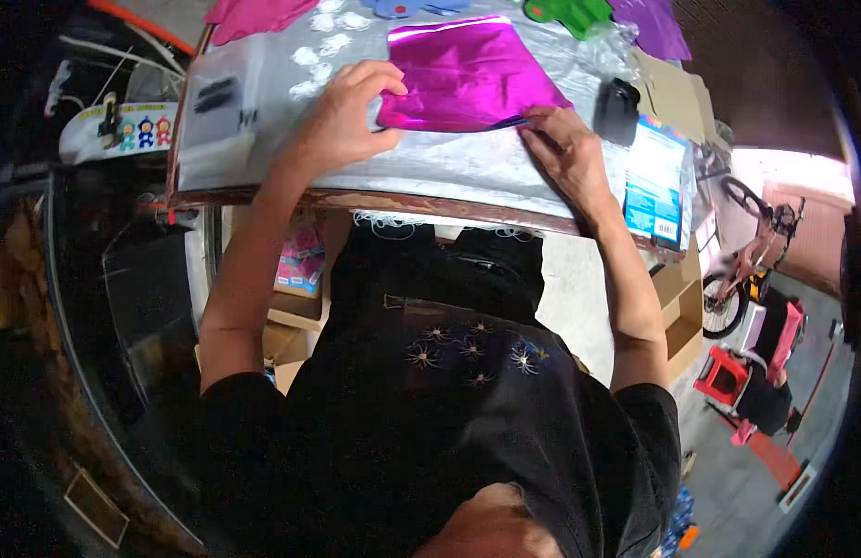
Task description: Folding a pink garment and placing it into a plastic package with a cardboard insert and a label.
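A shiny magenta foil sheet or bag (472,74) lies on the grey-covered table in front of me. My left hand (351,116) is at its left edge, fingertips touching the foil. The left thumb stands apart from the fingers, just below the near corner. At the near right corner my right hand (570,153) grips the edge between thumb and fingers. A dark strip shows along the near edge beside the right fingers. Whether the foil is a single layer or a pouch I cannot tell.
White cut-out shapes (326,46) lie beyond my left hand, near a clear plastic packet (217,116). Blue (417,7), green (570,14) and purple (654,28) pieces sit at the far side. A black object (617,112) and blue-white package (655,177) are at the right.
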`<state>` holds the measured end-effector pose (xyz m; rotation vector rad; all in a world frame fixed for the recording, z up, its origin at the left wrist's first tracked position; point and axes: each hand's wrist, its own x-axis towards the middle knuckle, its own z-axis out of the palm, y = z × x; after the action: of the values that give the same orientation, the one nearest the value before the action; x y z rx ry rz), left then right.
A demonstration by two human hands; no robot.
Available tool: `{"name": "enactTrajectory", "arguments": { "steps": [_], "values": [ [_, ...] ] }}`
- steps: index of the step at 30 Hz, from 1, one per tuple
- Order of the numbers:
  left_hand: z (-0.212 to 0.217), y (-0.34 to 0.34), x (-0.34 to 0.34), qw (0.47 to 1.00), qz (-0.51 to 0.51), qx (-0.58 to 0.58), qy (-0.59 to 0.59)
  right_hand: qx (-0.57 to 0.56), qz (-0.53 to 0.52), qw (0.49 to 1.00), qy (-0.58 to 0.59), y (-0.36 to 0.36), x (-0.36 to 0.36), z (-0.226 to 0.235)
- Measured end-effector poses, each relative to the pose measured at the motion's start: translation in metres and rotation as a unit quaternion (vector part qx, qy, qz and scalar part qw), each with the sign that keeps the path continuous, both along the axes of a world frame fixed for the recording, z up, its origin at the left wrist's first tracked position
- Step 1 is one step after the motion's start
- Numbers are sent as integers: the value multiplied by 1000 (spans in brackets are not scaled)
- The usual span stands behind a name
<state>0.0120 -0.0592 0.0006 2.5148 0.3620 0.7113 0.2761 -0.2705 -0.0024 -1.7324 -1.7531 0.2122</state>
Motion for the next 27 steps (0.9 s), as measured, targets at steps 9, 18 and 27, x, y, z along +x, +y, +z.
{"name": "enactTrajectory", "arguments": {
  "steps": [9,18,27],
  "values": [
    [-17,15,-8,999,-13,-46,12,-24,-33,999,6,2,-3,-1],
    [-25,2,-6,998,26,-57,4,-81,-46,991,98,-9,0,-5],
    [-20,-11,-2,988,106,-113,13,-93,-66,984,135,-2,-2,2]
  ]
}}
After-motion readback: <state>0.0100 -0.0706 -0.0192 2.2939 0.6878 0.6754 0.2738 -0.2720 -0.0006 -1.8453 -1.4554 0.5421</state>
